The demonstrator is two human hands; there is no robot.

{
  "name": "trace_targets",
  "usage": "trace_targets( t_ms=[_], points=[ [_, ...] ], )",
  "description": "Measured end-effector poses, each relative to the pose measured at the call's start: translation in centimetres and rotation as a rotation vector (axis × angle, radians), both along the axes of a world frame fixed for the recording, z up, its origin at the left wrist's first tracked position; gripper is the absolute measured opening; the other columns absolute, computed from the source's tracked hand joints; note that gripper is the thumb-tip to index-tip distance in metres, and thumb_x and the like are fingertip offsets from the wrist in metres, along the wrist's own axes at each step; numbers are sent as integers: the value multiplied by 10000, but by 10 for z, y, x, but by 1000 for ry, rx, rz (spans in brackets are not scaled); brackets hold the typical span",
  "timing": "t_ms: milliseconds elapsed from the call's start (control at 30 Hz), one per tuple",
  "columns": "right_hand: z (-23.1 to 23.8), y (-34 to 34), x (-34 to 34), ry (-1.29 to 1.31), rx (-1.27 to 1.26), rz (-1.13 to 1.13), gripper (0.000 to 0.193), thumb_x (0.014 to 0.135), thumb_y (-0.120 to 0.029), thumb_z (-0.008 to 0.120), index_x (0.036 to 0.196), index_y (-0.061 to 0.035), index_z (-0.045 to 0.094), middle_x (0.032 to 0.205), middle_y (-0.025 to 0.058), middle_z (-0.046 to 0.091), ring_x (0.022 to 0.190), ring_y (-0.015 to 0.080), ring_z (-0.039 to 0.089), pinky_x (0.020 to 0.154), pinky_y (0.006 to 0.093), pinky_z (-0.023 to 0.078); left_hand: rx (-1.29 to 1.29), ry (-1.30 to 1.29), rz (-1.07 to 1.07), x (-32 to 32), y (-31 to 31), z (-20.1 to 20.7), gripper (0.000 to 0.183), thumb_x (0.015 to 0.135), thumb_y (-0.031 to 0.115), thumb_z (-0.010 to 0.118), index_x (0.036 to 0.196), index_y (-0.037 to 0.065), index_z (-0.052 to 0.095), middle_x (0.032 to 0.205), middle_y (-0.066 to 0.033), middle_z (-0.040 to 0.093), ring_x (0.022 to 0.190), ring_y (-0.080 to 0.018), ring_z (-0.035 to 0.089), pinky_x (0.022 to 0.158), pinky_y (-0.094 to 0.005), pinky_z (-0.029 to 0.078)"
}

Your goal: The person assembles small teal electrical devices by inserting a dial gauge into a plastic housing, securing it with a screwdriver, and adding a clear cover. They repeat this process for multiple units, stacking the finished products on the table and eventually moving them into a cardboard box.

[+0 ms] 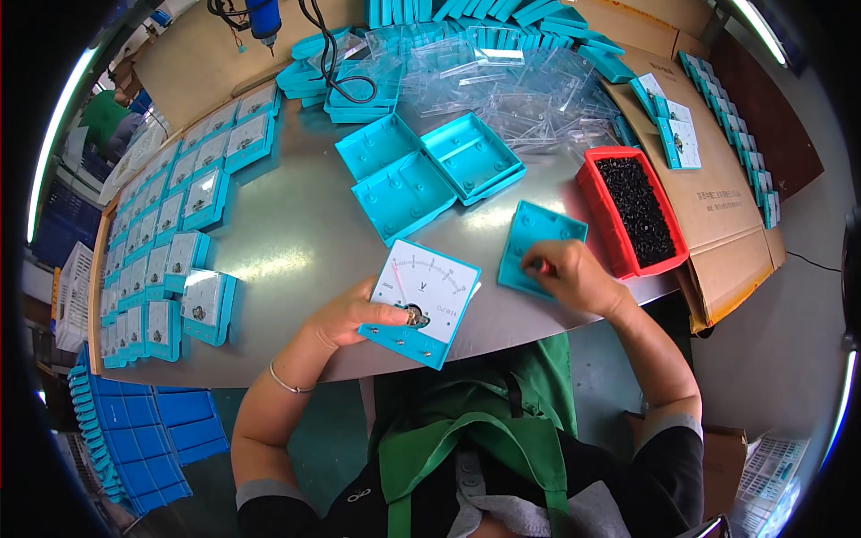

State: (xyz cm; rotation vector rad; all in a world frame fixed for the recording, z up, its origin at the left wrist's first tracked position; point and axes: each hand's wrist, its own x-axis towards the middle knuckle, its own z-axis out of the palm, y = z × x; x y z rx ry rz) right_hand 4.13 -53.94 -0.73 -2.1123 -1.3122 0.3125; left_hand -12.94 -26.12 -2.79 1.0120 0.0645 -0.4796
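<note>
My left hand (pixel 352 316) grips a voltmeter (pixel 435 278) near the table's front edge. The meter has a teal base, a white dial with a scale and a pointer, and small metal posts along its lower strip. My left thumb lies across the dial beside the round metal movement. To the right, my right hand (pixel 571 274) is closed above a teal plastic case (pixel 544 231) lying on the table. A small dark and reddish bit shows at its fingertips, too small to name.
Open teal cases (pixel 401 193) lie mid-table, with clear covers (pixel 511 94) heaped behind them. A red bin (pixel 592 193) of small black parts stands right, beside cardboard (pixel 708 193). Rows of meters (pixel 204 195) fill the left side. A blue powered screwdriver (pixel 264 20) hangs above.
</note>
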Motion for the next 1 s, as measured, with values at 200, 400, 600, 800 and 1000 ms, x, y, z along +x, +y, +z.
trace_targets(
  t_ms=[200, 400, 600, 800, 1000],
  points=[
    [-5, 11, 24, -213, 53, -101, 115, 726, -26, 614, 841, -37, 622, 753, 146, 630, 700, 322, 626, 603, 393, 490, 189, 3, -113, 15, 3, 5, 668, 693, 175, 749, 1261, -49, 477, 1158, -147, 603, 1054, -220, 589, 925, -357, 460],
    [8, 46, -31, -504, 235, 31, 125, 727, -50, 593, 850, -39, 579, 912, 101, 616, 813, 307, 609, 649, 391, 511, -121, -39, 399, -35, 4, -10, 715, 749, 177, 681, 1339, -54, 348, 1198, -212, 555, 1115, -359, 558, 976, -493, 434],
    [-11, 57, -30, -540, 102, 168, 143, 737, -88, 593, 866, -50, 545, 907, 80, 608, 820, 268, 610, 638, 350, 519, -125, -88, 692, -62, -23, -15, 545, 861, 126, 571, 1338, -26, 355, 1264, -193, 515, 1164, -338, 521, 1000, -467, 413],
    [2, 35, 16, -860, 111, -27, 91, 719, -89, 563, 797, -54, 531, 891, 103, 587, 867, 278, 571, 638, 335, 510, -126, -100, 697, -53, -25, -13, 476, 879, 109, 545, 1313, -9, 389, 1247, -135, 530, 1164, -248, 521, 1008, -425, 406],
    [-5, 54, -38, -368, 59, 31, 62, 724, -42, 559, 781, -58, 540, 795, 106, 596, 705, 304, 613, 596, 389, 488, -144, -89, 768, -54, -31, -13, 464, 883, 98, 531, 1312, -7, 390, 1250, -130, 529, 1169, -245, 519, 1007, -413, 407]
  ],
)
